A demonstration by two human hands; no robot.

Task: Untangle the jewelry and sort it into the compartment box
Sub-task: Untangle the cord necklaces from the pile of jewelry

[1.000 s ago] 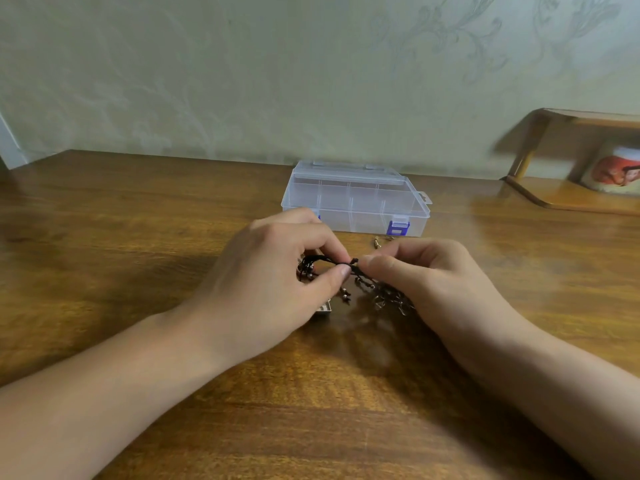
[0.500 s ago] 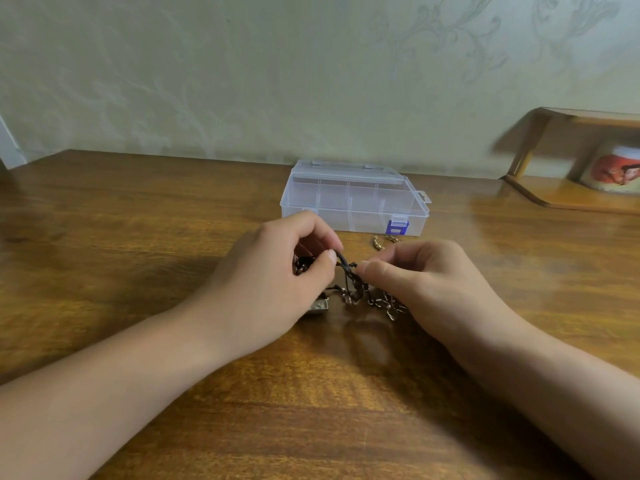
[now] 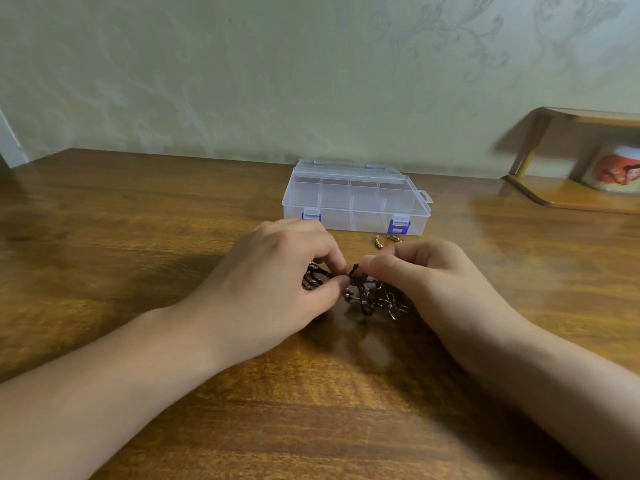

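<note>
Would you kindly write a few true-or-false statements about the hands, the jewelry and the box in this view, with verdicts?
1. Both hands pinch the dark tangled jewelry cord. True: the left hand and right hand meet on it.
2. The clear plastic compartment box has its lid open. False: it is closed, with the blue latches down.
3. Two small gold-coloured pieces lie on the wooden table in front of the box. True.
4. Jewelry fills the box. False: its compartments look empty.

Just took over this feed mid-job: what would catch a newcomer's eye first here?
Both hands meet at the table's middle: the left hand and right hand each pinch a dark tangle of jewelry lying on the wooden table. Just behind them sits the clear compartment box, lid closed, blue latches facing the person. Two small gold pieces lie loose before its right latch.
</note>
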